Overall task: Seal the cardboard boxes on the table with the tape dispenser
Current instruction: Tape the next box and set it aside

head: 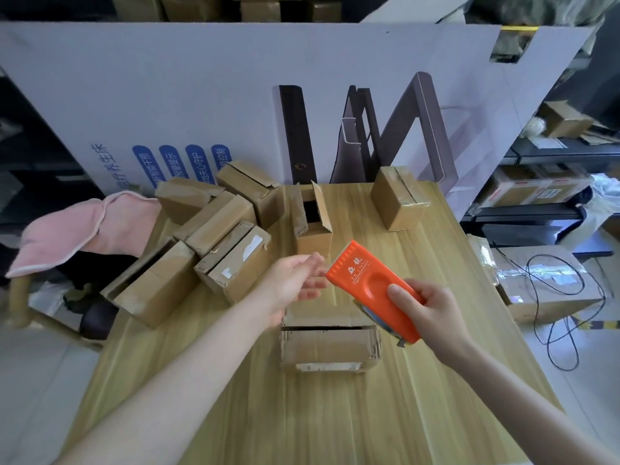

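Cardboard boxes lie heaped at 10 o'clock on the counter, several leaning on each other, some flaps loose. Biggest item: white printed sheet standing upright along the counter's 12 o'clock edge, with blue labels and dark product pictures on it. Counter is pale wood grain and runs from 6 to 12 o'clock. Pink cloth hangs off at 9 o'clock, beside the heap. Brown carton sits off the counter at 3 o'clock. Taped box stands alone at 1 o'clock, well apart from the heap. Open box stands upright at 12 o'clock, flaps up, dark inside, just beside the heap. Nearest box lies mid-counter, directly under the two hands, raw corrugated edges facing the camera. Its top is partly hidden, so cannot tell if it is closed. Tape dispenser, orange, is held in the air above the nearest box, wide end pointing to 11 o'clock, tape roll showing under its 5 o'clock end. Right hand is grasping the dispenser's rear end, thumb on the top face, fingers wrapped below. Left hand reaches in from 8 o'clock, fingers released and fairly straight, gripping nothing. Its tips are just beside the dispenser's front corner; cannot tell if they touch.
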